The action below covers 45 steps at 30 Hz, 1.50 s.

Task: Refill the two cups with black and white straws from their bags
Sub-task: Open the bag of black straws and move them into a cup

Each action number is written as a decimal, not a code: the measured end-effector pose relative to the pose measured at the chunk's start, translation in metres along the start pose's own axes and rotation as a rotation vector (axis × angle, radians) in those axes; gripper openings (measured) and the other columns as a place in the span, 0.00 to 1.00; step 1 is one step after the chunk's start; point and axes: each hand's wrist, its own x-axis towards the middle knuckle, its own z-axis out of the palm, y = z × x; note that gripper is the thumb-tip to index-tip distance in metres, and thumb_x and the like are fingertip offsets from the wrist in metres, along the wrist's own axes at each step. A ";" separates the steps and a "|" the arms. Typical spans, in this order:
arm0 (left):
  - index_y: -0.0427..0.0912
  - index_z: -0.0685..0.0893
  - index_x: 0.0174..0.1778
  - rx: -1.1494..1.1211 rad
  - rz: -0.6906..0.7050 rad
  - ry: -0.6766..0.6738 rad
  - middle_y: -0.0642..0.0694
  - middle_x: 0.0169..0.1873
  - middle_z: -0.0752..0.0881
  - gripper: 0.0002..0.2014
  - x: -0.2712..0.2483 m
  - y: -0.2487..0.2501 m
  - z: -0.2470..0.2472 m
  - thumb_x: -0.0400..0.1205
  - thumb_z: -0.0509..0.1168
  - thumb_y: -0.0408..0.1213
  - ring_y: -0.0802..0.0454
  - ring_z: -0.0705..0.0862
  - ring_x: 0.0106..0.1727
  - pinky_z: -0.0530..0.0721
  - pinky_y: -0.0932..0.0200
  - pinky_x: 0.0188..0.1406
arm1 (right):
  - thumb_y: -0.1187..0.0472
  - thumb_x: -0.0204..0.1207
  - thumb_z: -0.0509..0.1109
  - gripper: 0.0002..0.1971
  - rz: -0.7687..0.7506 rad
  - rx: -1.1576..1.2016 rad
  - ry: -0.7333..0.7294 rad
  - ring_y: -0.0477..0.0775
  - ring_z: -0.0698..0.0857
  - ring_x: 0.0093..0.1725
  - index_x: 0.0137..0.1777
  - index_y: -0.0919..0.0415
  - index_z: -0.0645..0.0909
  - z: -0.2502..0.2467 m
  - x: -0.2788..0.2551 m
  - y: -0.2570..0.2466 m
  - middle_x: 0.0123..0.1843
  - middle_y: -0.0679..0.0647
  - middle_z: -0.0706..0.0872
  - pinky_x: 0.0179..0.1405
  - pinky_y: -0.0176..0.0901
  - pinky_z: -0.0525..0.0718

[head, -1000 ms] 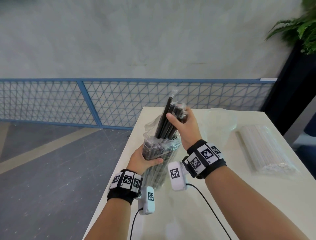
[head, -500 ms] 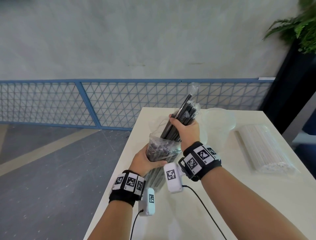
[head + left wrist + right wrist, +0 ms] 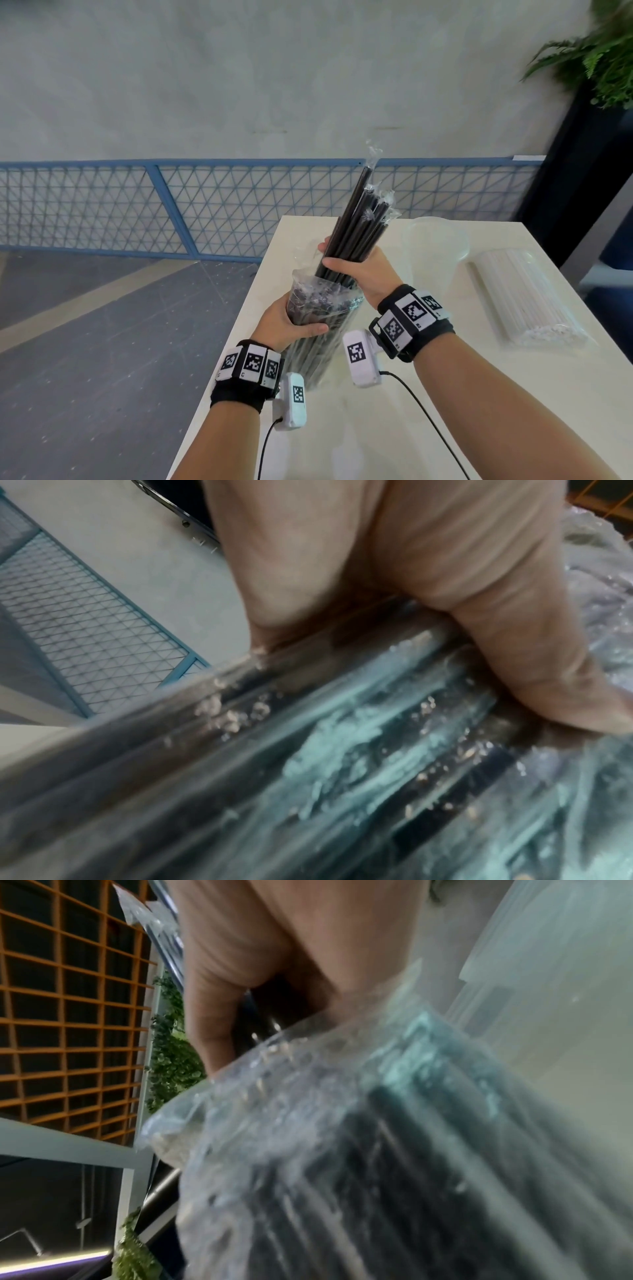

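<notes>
My left hand (image 3: pixel 291 322) grips a clear bag of black straws (image 3: pixel 318 335) (image 3: pixel 342 764) that stands upright on the table's left side. Above the bag's open mouth, my right hand (image 3: pixel 352 267) grips a bundle of black straws (image 3: pixel 359 219), each in a thin clear wrapper, drawn most of the way out and tilted up to the right. A clear plastic cup (image 3: pixel 435 253) stands just right of my right hand. A sealed bag of white straws (image 3: pixel 524 298) lies flat at the table's right. In the right wrist view the bag (image 3: pixel 342 1150) fills the frame below my fingers (image 3: pixel 212 1015).
The white table (image 3: pixel 376 428) runs forward from me; its left edge drops to a grey floor. A blue mesh fence (image 3: pixel 205 209) crosses behind the table. A potted plant on a dark stand (image 3: pixel 589 102) is at the far right. Camera cables trail from both wrists.
My right hand has pulled the bundle of black straws higher out of the bag and tilted it to the right. The left hand keeps hold of the bag.
</notes>
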 end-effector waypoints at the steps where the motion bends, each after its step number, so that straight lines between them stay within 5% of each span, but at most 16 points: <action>1: 0.45 0.79 0.62 -0.005 -0.007 0.003 0.53 0.53 0.87 0.32 0.001 0.000 0.000 0.62 0.81 0.36 0.64 0.84 0.56 0.80 0.70 0.54 | 0.75 0.65 0.76 0.12 -0.004 -0.003 0.051 0.50 0.88 0.48 0.43 0.58 0.86 0.001 0.000 0.000 0.44 0.53 0.90 0.54 0.42 0.86; 4: 0.43 0.80 0.60 -0.032 -0.036 0.027 0.52 0.51 0.88 0.31 0.002 0.000 0.001 0.62 0.81 0.34 0.61 0.85 0.54 0.81 0.63 0.59 | 0.72 0.63 0.78 0.09 -0.009 0.034 0.237 0.52 0.88 0.43 0.42 0.63 0.86 0.006 0.002 -0.004 0.41 0.55 0.89 0.49 0.43 0.86; 7: 0.41 0.80 0.61 -0.017 -0.044 0.032 0.52 0.50 0.88 0.31 0.003 -0.001 0.000 0.62 0.81 0.35 0.60 0.85 0.53 0.79 0.68 0.54 | 0.71 0.64 0.78 0.09 -0.016 0.100 0.371 0.53 0.87 0.42 0.43 0.64 0.84 0.006 0.010 -0.009 0.39 0.54 0.88 0.46 0.44 0.85; 11: 0.42 0.80 0.63 0.005 -0.033 0.056 0.50 0.55 0.88 0.41 0.003 -0.001 -0.003 0.54 0.83 0.52 0.54 0.85 0.59 0.79 0.52 0.65 | 0.70 0.64 0.78 0.11 -0.034 0.151 0.432 0.52 0.85 0.41 0.48 0.68 0.84 0.004 0.018 -0.019 0.39 0.54 0.87 0.42 0.43 0.83; 15: 0.40 0.81 0.60 0.032 -0.041 0.086 0.48 0.52 0.89 0.31 0.005 0.000 -0.003 0.61 0.82 0.38 0.52 0.86 0.57 0.80 0.51 0.65 | 0.71 0.67 0.76 0.07 -0.044 0.214 0.474 0.54 0.82 0.37 0.40 0.63 0.81 0.000 0.020 -0.026 0.35 0.54 0.83 0.39 0.45 0.83; 21: 0.42 0.82 0.56 0.069 -0.048 0.102 0.54 0.42 0.86 0.25 0.007 0.008 -0.007 0.64 0.80 0.35 0.55 0.84 0.48 0.77 0.62 0.53 | 0.70 0.67 0.76 0.16 -0.016 0.307 0.558 0.56 0.83 0.38 0.54 0.73 0.79 -0.002 0.022 -0.031 0.37 0.57 0.84 0.41 0.48 0.84; 27: 0.46 0.81 0.44 0.052 -0.119 0.198 0.48 0.38 0.86 0.16 0.006 0.009 -0.012 0.66 0.79 0.36 0.49 0.84 0.46 0.77 0.60 0.53 | 0.67 0.68 0.74 0.17 -0.045 0.387 0.647 0.55 0.85 0.41 0.55 0.74 0.79 -0.021 0.022 -0.051 0.43 0.60 0.85 0.38 0.43 0.88; 30: 0.49 0.79 0.35 0.012 -0.145 0.259 0.53 0.33 0.83 0.13 0.006 0.011 -0.012 0.67 0.78 0.34 0.49 0.82 0.41 0.76 0.60 0.48 | 0.66 0.68 0.73 0.21 -0.074 0.401 0.733 0.57 0.86 0.44 0.60 0.74 0.78 -0.037 0.026 -0.058 0.46 0.61 0.85 0.46 0.50 0.89; 35: 0.45 0.76 0.31 -0.024 -0.152 0.369 0.51 0.30 0.81 0.14 0.009 0.011 -0.010 0.68 0.78 0.35 0.51 0.80 0.34 0.73 0.66 0.30 | 0.64 0.65 0.73 0.10 -0.127 0.271 0.835 0.55 0.83 0.40 0.45 0.59 0.78 -0.055 0.029 -0.063 0.38 0.53 0.83 0.54 0.61 0.86; 40: 0.43 0.80 0.36 -0.064 -0.132 0.359 0.49 0.32 0.83 0.12 0.009 0.016 -0.003 0.67 0.78 0.34 0.50 0.82 0.37 0.75 0.62 0.41 | 0.65 0.68 0.73 0.11 -0.206 0.094 0.822 0.50 0.83 0.40 0.41 0.50 0.75 -0.054 0.028 -0.060 0.39 0.48 0.83 0.53 0.55 0.86; 45: 0.42 0.81 0.44 -0.070 -0.120 0.310 0.42 0.40 0.86 0.15 0.008 0.014 0.002 0.66 0.79 0.35 0.47 0.83 0.44 0.77 0.59 0.48 | 0.63 0.70 0.74 0.14 -0.216 -0.126 0.699 0.52 0.84 0.49 0.54 0.58 0.76 -0.046 0.023 -0.037 0.47 0.51 0.85 0.54 0.47 0.85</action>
